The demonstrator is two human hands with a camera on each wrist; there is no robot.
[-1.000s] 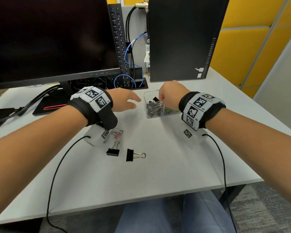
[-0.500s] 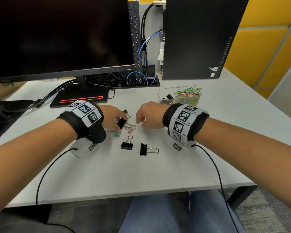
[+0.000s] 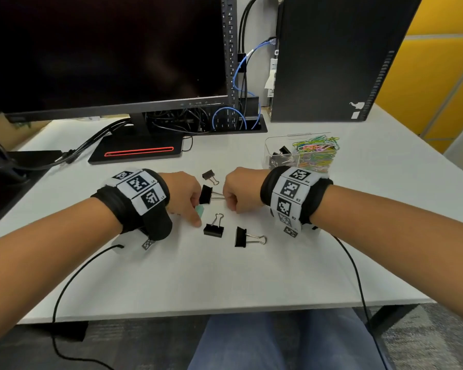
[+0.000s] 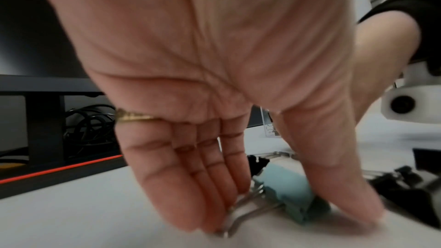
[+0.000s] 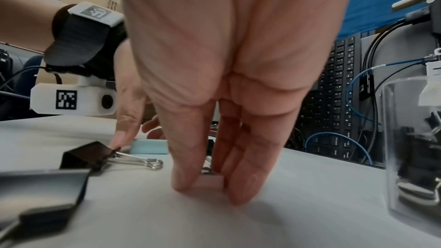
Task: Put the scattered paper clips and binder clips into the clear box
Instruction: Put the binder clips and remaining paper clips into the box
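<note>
The clear box holds black binder clips and coloured paper clips at the back right. My left hand reaches down on a teal binder clip, fingers on its wire handles and thumb against its body. My right hand pinches a small pink binder clip on the table; the head view hides that clip. A black binder clip lies between the two hands. A small dark clip lies behind it. Two more black clips lie in front.
A monitor on a stand with a red-lit base fills the back left. A black computer tower stands behind the box, with a cable tray beside it. Wrist-camera cables trail over the table's front edge.
Both hands have come back from the clear box to the scattered clips. The left hand has come down on the teal clip and the right hand now covers the pink one.
</note>
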